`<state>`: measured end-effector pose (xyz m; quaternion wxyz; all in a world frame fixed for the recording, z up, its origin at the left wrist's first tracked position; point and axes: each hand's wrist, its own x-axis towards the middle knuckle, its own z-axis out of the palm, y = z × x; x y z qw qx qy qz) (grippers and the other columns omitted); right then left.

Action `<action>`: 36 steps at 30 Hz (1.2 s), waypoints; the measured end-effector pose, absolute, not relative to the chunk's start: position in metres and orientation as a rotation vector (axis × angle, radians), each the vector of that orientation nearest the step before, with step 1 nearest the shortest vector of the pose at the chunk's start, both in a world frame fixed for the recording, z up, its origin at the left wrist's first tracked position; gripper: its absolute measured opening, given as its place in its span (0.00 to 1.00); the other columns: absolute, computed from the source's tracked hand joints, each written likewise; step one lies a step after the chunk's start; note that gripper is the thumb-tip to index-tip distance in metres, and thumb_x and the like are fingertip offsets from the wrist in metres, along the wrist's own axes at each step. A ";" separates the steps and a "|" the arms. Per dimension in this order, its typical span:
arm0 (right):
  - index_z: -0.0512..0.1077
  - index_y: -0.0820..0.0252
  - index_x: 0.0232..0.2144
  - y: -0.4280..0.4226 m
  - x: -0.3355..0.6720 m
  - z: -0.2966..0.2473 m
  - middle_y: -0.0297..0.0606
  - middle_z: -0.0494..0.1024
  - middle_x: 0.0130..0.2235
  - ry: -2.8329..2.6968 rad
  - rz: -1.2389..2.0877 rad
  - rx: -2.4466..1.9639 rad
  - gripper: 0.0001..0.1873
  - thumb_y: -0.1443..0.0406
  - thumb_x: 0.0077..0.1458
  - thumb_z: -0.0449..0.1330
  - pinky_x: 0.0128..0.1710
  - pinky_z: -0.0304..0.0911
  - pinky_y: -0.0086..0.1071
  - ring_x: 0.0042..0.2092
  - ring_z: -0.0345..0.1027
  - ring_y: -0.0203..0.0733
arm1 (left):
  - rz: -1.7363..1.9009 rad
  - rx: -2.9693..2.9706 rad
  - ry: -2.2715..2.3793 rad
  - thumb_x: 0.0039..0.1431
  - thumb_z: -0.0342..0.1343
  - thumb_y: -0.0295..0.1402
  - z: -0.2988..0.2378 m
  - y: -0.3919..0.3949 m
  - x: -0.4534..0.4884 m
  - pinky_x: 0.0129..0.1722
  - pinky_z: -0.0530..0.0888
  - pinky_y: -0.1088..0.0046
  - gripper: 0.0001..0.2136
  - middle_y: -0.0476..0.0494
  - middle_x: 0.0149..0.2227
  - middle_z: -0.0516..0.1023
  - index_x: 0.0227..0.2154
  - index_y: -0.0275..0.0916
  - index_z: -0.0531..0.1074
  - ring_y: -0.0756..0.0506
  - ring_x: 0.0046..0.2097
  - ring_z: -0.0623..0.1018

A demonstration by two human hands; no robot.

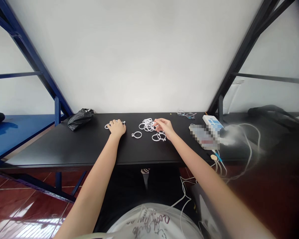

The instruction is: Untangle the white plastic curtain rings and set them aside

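White plastic curtain rings with small eyelets lie on the black table [89,149]. My left hand [116,127] rests palm down on the left, fingers stretched over some rings [106,126] that show at its edges. At the right side of the tangled ring pile [147,125] is my right hand [164,126], its fingers bent and pinched at a white ring; the fingertips partly hide it. One loose ring [138,134] lies between the hands. A few overlapping rings [156,137] sit just below my right hand.
A crumpled black plastic bag [81,118] lies at the back left. Eyeglasses [186,114] rest near the wall. On the right are a white and blue box [212,122], a blurred-out flat item [204,136] and white cables [250,146]. Metal frame posts stand at both sides.
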<state>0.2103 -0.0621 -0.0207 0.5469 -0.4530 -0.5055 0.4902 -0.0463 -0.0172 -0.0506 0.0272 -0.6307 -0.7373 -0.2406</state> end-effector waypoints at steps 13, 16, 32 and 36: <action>0.76 0.61 0.27 -0.059 0.212 -0.024 0.36 0.79 0.26 -1.172 1.125 -1.051 0.14 0.55 0.47 0.68 0.18 0.64 0.23 0.20 0.67 0.30 | -0.887 -3.074 -1.535 0.40 0.53 0.24 -0.039 -0.028 -0.004 0.38 0.72 0.74 0.10 0.49 0.33 0.78 0.28 0.39 0.74 0.47 0.36 0.75; 0.75 0.61 0.26 -0.059 0.212 -0.024 0.36 0.79 0.25 -1.171 1.124 -1.049 0.15 0.55 0.46 0.68 0.18 0.64 0.23 0.20 0.67 0.30 | -0.938 -3.136 -1.477 0.41 0.53 0.25 -0.042 -0.029 -0.003 0.35 0.71 0.74 0.08 0.48 0.30 0.76 0.27 0.37 0.73 0.49 0.32 0.74; 0.75 0.61 0.26 -0.060 0.211 -0.025 0.35 0.78 0.25 -1.180 1.109 -1.066 0.10 0.59 0.47 0.66 0.18 0.63 0.23 0.19 0.67 0.30 | -1.107 -3.079 -1.691 0.39 0.60 0.27 -0.042 -0.028 -0.006 0.27 0.66 0.76 0.06 0.50 0.24 0.75 0.24 0.36 0.75 0.51 0.24 0.71; 0.75 0.61 0.26 -0.059 0.212 -0.025 0.36 0.78 0.25 -1.205 1.094 -1.070 0.11 0.58 0.47 0.66 0.18 0.64 0.23 0.20 0.67 0.30 | -1.184 -3.131 -1.776 0.38 0.60 0.26 -0.040 -0.029 -0.006 0.26 0.64 0.77 0.02 0.53 0.19 0.71 0.19 0.37 0.74 0.52 0.22 0.68</action>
